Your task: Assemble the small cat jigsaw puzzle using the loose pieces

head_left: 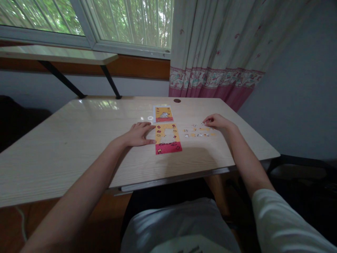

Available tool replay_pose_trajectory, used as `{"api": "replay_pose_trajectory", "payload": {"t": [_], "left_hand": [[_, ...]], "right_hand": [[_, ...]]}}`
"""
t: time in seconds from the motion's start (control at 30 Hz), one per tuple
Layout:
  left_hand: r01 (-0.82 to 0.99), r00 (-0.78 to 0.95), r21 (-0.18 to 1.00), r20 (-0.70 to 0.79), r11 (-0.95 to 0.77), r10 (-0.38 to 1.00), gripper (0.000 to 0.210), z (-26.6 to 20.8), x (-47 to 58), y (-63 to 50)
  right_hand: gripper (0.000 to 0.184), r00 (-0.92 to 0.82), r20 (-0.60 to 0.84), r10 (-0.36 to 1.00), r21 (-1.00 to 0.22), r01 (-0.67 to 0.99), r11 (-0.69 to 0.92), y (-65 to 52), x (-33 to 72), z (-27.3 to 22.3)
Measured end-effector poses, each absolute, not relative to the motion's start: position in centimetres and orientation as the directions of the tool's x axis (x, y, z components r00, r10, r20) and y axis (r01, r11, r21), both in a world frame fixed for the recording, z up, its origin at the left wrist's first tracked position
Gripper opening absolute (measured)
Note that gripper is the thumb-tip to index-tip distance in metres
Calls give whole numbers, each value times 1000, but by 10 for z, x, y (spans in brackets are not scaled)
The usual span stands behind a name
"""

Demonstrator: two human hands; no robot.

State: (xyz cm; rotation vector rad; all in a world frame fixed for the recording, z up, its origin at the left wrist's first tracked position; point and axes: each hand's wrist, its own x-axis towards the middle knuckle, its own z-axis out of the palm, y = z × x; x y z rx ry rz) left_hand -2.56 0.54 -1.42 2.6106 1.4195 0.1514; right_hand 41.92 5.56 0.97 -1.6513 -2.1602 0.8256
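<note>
on the counter (86, 140), the part-built puzzle (169, 148) lay left of the right hand (217, 121), fingertips bunched at loose pieces (200, 135), grip undetermined; the left hand (139, 135), fingers spread, touched the puzzle's left edge.

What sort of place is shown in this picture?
Probably a room in a home: a patterned curtain hangs beside a window, and a desk with a raised shelf stands below.
</note>
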Motion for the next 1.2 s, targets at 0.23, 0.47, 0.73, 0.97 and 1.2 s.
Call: {"api": "replay_pose_trajectory", "payload": {"t": [0.23, 0.47, 0.73, 0.97, 1.2], "left_hand": [[824, 544, 186, 8, -535, 839, 104, -15, -26, 6], [823, 542, 199, 8, -533, 840, 101, -13, -25, 4], [830, 538, 183, -13, -527, 843, 105, -14, -26, 5], [831, 532, 188, 7, -524, 847, 103, -16, -26, 5], [830, 533, 194, 1, -523, 846, 101, -14, -26, 5]], "right_hand": [[26, -301, -71, 951, -579, 789, 206, 58, 418, 10], [28, -305, -60, 951, -604, 770, 208, 59, 418, 5], [32, -322, -58, 945, -648, 732, 210, 57, 415, 4], [35, -331, -66, 941, -630, 745, 218, 55, 407, 3], [31, -386, 28, 922, -577, 747, 330, 57, 398, 2]]}}
